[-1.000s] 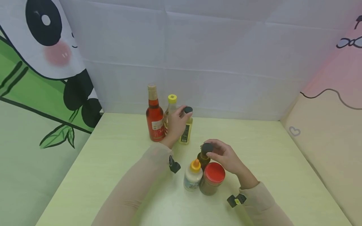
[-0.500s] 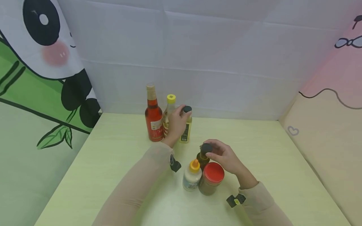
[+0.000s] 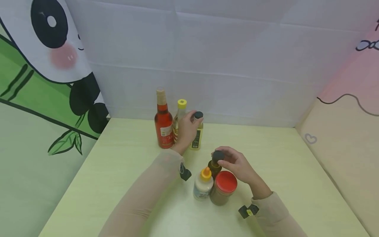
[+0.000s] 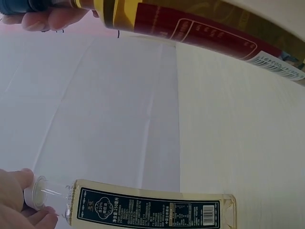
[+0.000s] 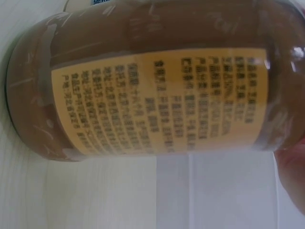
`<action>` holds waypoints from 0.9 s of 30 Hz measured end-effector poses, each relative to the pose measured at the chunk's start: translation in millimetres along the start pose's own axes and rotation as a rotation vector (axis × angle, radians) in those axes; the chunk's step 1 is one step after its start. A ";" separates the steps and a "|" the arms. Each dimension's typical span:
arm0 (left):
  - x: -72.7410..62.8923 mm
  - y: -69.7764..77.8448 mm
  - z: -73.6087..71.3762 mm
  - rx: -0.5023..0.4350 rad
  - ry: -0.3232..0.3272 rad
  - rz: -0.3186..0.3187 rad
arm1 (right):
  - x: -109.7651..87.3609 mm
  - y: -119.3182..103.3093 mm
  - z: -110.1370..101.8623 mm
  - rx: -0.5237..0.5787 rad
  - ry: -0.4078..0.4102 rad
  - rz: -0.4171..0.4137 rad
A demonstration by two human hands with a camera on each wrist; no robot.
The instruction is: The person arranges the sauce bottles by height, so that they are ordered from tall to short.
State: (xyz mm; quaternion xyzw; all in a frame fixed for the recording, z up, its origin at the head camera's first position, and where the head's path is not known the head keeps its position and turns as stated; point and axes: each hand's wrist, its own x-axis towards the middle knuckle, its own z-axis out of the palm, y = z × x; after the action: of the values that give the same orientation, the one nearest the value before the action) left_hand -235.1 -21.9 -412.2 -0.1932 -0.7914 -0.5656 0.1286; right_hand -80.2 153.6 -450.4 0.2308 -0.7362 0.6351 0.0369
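At the back of the table, my left hand (image 3: 187, 130) pinches the top of a slim bottle of pale yellow oil (image 3: 196, 140) with a dark cap. That bottle (image 4: 152, 207) stands upright, its dark label showing in the left wrist view. Nearer to me, my right hand (image 3: 238, 166) holds the black cap (image 3: 218, 156) of a dark amber bottle (image 3: 214, 168) between thumb and fingers. In the left wrist view the amber bottle (image 4: 190, 28) shows a red label. A red-lidded jar of brown paste (image 3: 221, 196) stands just in front of it and fills the right wrist view.
A white squeeze bottle with an orange nozzle (image 3: 203, 187) stands left of the jar. Behind my left hand are a tall red bottle (image 3: 164, 126) and a yellow-capped bottle (image 3: 182, 105). A pale cloth wall (image 3: 237, 65) closes off the table's back edge.
The head view has shifted slightly. Both hands keep their hold on the two dark-capped bottles, and no bottle visibly moves on the table.
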 end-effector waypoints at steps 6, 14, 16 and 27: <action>-0.7 0.7 0.2 0.003 0.006 0.004 | -1.0 0.7 0.3 0.018 0.002 0.004; -1.6 -0.3 0.8 0.000 0.004 -0.001 | -1.3 -0.3 0.7 0.021 0.001 0.011; -2.0 -1.0 0.7 -0.004 -0.001 0.000 | -1.3 -0.8 0.8 0.022 -0.001 0.014; -2.6 -2.7 -1.8 0.004 -0.003 0.008 | 0.2 -0.2 1.2 0.013 0.001 0.011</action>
State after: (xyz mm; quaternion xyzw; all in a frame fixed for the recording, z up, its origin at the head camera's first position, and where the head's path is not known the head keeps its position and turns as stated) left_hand -234.0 -24.8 -415.0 -0.1968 -0.7920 -0.5631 0.1302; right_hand -80.0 152.4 -450.4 0.2267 -0.7333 0.6401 0.0323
